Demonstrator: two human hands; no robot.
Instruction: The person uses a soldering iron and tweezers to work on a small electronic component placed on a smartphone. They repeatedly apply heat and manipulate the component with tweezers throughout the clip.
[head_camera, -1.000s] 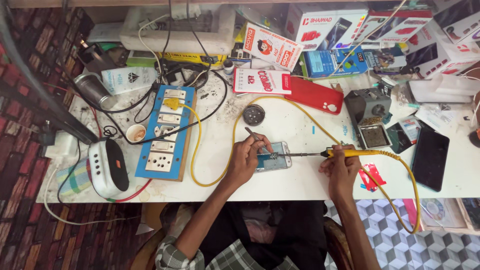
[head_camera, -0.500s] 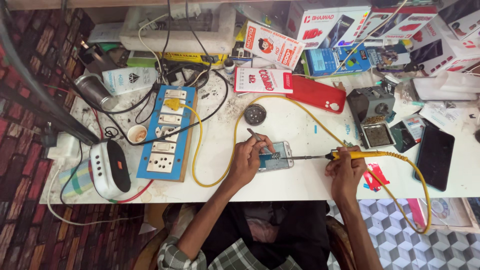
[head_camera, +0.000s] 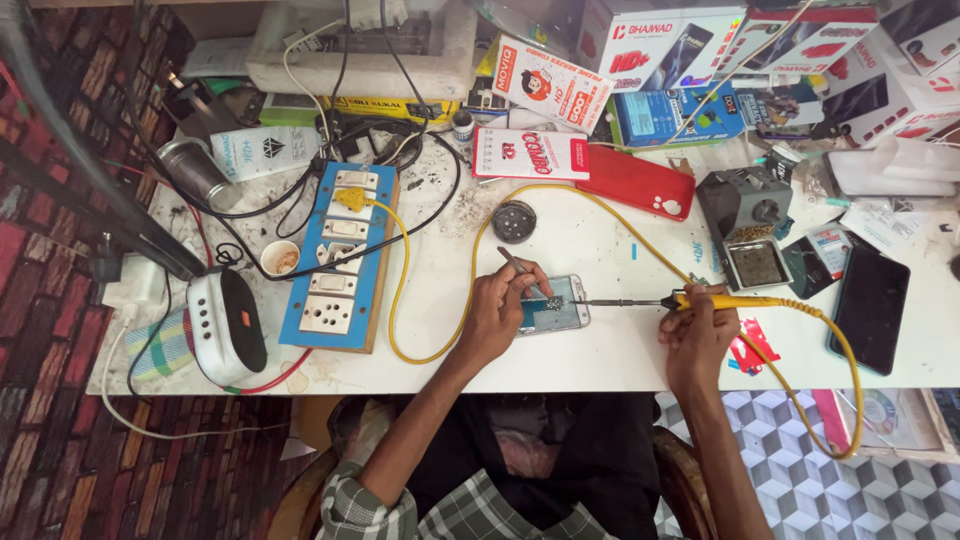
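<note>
The left hand (head_camera: 497, 312) is gripping thin tweezers (head_camera: 520, 272) and pressing on the opened phone (head_camera: 553, 314) near the counter (head_camera: 600, 365) edge, steadying it. The right hand (head_camera: 697, 330) is clenching the yellow soldering iron (head_camera: 690, 300), its tip reaching the phone. Farther back is lying a blue switchboard (head_camera: 340, 255).

light: bright, even, from above | shadows: soft, short | glare: mild on white table (head_camera: 600, 250) | focus: sharp | edges: slight wide-angle bending
</note>
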